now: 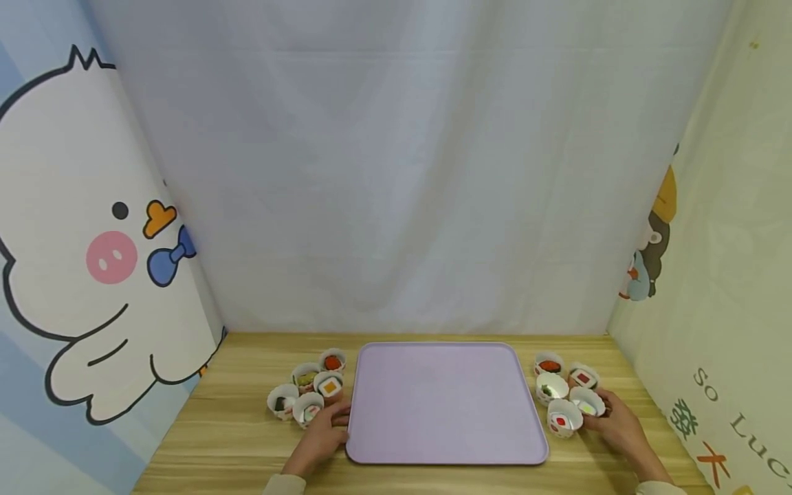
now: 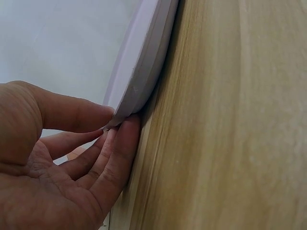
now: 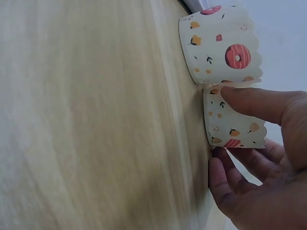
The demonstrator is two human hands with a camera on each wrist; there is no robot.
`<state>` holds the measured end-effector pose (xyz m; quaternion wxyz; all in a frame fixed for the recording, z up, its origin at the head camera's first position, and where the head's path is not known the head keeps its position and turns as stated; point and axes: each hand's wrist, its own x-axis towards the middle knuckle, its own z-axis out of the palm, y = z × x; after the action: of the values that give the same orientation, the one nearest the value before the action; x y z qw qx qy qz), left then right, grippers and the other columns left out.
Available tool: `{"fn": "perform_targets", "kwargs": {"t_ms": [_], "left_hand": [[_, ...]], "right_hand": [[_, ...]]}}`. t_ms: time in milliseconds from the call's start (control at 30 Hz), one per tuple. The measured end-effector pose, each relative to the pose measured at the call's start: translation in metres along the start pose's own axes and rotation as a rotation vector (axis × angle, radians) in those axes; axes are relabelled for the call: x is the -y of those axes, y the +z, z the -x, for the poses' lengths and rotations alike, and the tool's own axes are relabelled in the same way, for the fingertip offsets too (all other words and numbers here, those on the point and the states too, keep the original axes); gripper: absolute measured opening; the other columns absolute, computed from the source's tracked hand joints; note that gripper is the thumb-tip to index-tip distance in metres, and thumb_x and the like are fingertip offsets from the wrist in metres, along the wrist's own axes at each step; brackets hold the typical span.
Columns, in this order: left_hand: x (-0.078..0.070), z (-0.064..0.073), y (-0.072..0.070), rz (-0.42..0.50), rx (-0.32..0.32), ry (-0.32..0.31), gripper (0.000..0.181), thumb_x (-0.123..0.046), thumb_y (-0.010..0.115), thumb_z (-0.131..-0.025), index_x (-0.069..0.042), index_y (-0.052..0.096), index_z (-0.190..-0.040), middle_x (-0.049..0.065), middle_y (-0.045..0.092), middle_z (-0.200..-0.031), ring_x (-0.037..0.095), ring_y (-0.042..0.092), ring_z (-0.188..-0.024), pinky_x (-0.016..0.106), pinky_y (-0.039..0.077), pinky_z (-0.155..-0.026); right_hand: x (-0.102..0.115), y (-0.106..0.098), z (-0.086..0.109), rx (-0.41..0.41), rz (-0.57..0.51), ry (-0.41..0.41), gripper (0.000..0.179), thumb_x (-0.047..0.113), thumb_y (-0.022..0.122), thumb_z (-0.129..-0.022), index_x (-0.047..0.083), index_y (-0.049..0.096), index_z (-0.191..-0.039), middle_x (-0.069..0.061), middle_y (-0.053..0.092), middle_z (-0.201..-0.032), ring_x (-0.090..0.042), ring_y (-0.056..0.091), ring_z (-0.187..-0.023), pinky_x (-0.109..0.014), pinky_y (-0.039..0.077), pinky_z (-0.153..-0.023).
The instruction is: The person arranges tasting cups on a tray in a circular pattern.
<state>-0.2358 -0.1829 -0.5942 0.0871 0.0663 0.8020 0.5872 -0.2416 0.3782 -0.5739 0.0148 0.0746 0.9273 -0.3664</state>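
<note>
A pale lilac rectangular tray lies flat on the wooden table. My left hand is at its left edge; in the left wrist view the thumb lies over the rim and the fingers are under it, pinching it. To the right of the tray, my right hand holds a white paper baking cup with something pale green and white inside. The right wrist view shows the thumb on one side of this patterned cup and fingers on the other. Another cup touches it.
Several paper cups stand left of the tray, including one with an orange-topped piece and one with a red filling. More stand at the right, including a red-filled cup. A white curtain hangs behind the table.
</note>
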Motion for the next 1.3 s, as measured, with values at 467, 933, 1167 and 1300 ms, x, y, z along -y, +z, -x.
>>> {"fn": "perform_targets", "kwargs": {"t_ms": [467, 933, 1167, 1300], "left_hand": [[-0.003, 0.002, 0.001, -0.015, -0.005, -0.028, 0.064, 0.014, 0.055, -0.069, 0.017, 0.048, -0.133, 0.033, 0.058, -0.124, 0.038, 0.062, -0.109, 0.037, 0.058, -0.074], [-0.001, 0.000, 0.002, 0.001, -0.026, -0.065, 0.064, 0.016, 0.054, -0.071, 0.016, 0.046, -0.134, 0.032, 0.060, -0.121, 0.036, 0.062, -0.107, 0.039, 0.058, -0.073], [0.003, 0.000, 0.000, 0.056, -0.016, -0.066, 0.065, 0.014, 0.057, -0.071, 0.016, 0.046, -0.135, 0.031, 0.063, -0.116, 0.032, 0.063, -0.105, 0.038, 0.059, -0.071], [0.007, 0.000, -0.001, 0.066, -0.013, -0.056, 0.064, 0.013, 0.057, -0.073, 0.016, 0.045, -0.136, 0.032, 0.062, -0.118, 0.033, 0.063, -0.108, 0.038, 0.058, -0.072]], "right_hand": [[0.000, 0.001, 0.007, -0.057, 0.043, -0.011, 0.068, 0.024, 0.076, -0.082, -0.012, 0.047, -0.132, -0.037, 0.054, -0.129, -0.047, 0.055, -0.114, -0.048, 0.045, -0.091], [0.004, -0.016, 0.019, -0.037, 0.035, 0.093, 0.082, 0.046, 0.071, -0.085, -0.008, 0.041, -0.138, -0.038, 0.046, -0.137, -0.051, 0.048, -0.120, -0.057, 0.043, -0.095], [0.017, -0.030, 0.026, -0.074, -0.008, 0.039, 0.073, 0.035, 0.072, -0.087, -0.010, 0.043, -0.136, -0.036, 0.054, -0.130, -0.021, 0.063, -0.096, -0.023, 0.048, -0.071], [0.030, -0.039, 0.030, -0.028, -0.084, 0.054, 0.078, 0.038, 0.069, -0.089, -0.008, 0.036, -0.142, -0.034, 0.049, -0.137, 0.000, 0.056, -0.089, -0.020, 0.049, -0.069]]}}
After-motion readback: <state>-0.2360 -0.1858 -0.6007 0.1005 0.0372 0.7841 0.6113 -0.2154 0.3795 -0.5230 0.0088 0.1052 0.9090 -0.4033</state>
